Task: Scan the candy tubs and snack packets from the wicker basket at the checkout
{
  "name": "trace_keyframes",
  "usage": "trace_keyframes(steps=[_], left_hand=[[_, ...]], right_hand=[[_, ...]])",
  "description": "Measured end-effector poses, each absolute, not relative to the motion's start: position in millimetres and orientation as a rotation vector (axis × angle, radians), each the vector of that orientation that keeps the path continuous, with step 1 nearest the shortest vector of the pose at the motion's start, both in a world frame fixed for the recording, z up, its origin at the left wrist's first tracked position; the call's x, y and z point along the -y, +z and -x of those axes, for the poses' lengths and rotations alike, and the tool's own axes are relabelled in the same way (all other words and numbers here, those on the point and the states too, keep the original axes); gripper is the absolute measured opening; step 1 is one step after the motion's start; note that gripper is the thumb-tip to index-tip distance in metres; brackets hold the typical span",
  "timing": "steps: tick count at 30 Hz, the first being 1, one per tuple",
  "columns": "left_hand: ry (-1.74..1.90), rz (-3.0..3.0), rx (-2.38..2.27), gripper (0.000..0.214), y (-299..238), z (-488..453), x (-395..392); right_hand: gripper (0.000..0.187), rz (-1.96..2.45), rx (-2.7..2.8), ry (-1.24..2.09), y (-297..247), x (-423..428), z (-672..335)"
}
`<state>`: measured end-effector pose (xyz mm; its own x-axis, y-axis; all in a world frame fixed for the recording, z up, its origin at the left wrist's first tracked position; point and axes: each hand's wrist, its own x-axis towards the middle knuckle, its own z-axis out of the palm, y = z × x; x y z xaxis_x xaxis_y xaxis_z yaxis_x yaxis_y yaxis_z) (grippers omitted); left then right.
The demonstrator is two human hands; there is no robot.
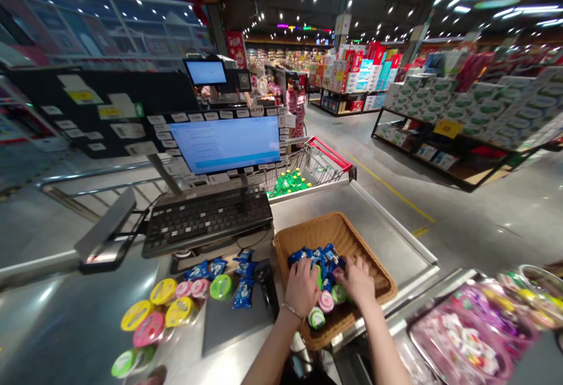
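A brown wicker basket [380,268] stands on the metal counter, holding blue snack packets [325,256] and several small round tubs [326,301] with pink and green lids. My left hand [303,285] reaches into its left part, fingers stretched over the blue packets and a green-lidded tub close by its thumb. On the right side of the basket, my right hand [358,280] has its fingers spread above the packets and tubs. The fingertips of both hands are partly hidden among the goods.
Left of the basket stand a black scanner [266,288], more blue packets [243,293] and tubs with yellow lids [163,292]. Behind are a keyboard [211,215] and a monitor [226,143]. A cart [329,153] holds green bottles [289,183]. Pink packages [461,338] lie at right.
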<state>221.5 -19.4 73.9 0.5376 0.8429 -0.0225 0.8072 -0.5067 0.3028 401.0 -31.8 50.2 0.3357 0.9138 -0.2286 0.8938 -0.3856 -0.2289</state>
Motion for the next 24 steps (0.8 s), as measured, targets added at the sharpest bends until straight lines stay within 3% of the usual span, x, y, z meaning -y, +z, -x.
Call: trace_keyframes(steps=[5, 10, 17, 24], left_hand=[[0.42, -2.524, -1.441, 0.042, 87.5, -186.1, 20.7], [0.595, -2.416, -1.72, 0.051, 92.1, -123.0, 32.7], [0.503, -2.096, -2.173, 0.061, 85.8, -13.5, 71.9], [0.374, -1.643, -2.623, 0.07, 43.7, 81.4, 133.8]], right_hand=[[0.042, 2.112, 1.869, 0.332, 69.6, 26.4, -363.5], [0.049, 1.676, 2.05, 0.414, 88.6, 18.1, -294.8], [0.054, 1.471, 2.289, 0.606, 96.7, 21.7, -190.5], [0.057, 1.438, 2.471, 0.788, 51.9, 17.4, -100.4]])
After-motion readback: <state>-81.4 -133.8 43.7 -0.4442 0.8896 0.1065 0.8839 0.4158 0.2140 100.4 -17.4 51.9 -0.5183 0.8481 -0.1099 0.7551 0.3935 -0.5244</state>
